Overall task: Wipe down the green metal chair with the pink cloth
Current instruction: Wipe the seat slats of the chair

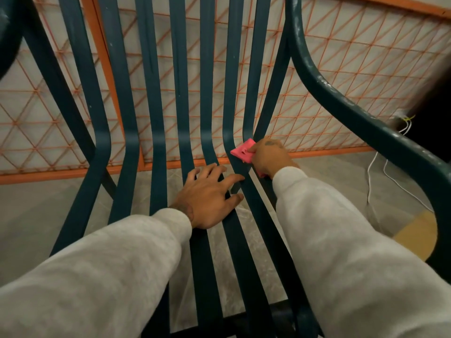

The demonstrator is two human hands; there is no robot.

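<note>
The green metal chair [156, 98] fills the view, its long flat slats running from the backrest down into the seat. My right hand [268, 156] is shut on the pink cloth [242, 152] and presses it against the right-hand slats where the back bends into the seat. Part of the cloth is hidden under my fingers. My left hand [207, 196] lies flat on the middle seat slats with its fingers spread and holds nothing. Both arms wear light grey sleeves.
The chair's right armrest tube [361, 113] curves past my right arm and shows chipped paint. An orange wire-mesh panel [317, 69] stands behind the backrest. White cables [373, 181] trail over the tiled floor at the right, near a tan round object [417, 235].
</note>
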